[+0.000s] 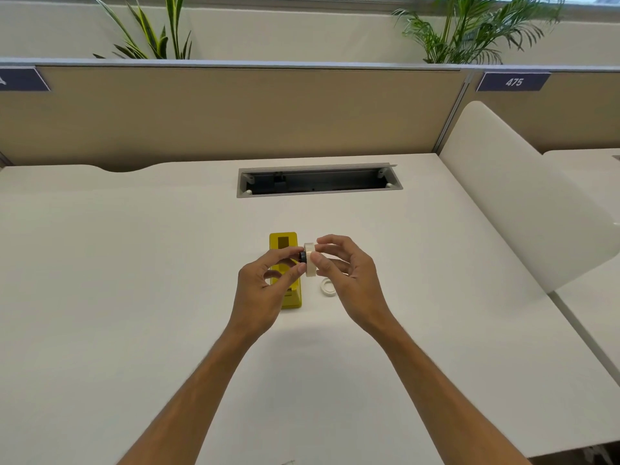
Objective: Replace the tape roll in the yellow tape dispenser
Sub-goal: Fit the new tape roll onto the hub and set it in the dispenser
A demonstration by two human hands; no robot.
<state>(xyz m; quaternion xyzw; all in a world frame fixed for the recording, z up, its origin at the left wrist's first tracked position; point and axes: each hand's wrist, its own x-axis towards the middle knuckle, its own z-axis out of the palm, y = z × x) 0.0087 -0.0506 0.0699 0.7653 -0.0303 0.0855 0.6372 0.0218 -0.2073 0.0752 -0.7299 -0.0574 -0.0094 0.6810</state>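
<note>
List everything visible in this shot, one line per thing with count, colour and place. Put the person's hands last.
Plastic tape dispenser: one, yellow, on the desk's middle, partly behind the left hand.
Full tape roll: one, whitish, held upright between both hands above the desk.
Round hub: one, black, at the roll's left face.
Thin ring, apparently a spent tape core: one, white, flat on the desk beside the right hand.
Desk: one, white.
Cable tray opening: one, grey, far middle of desk.
Partition panel: beige, behind desk.
Number plate "475": one, dark blue, upper right.
Leafy plants: two, green, behind partition.
Left hand: pinching the hub.
Right hand: gripping the roll.
</note>
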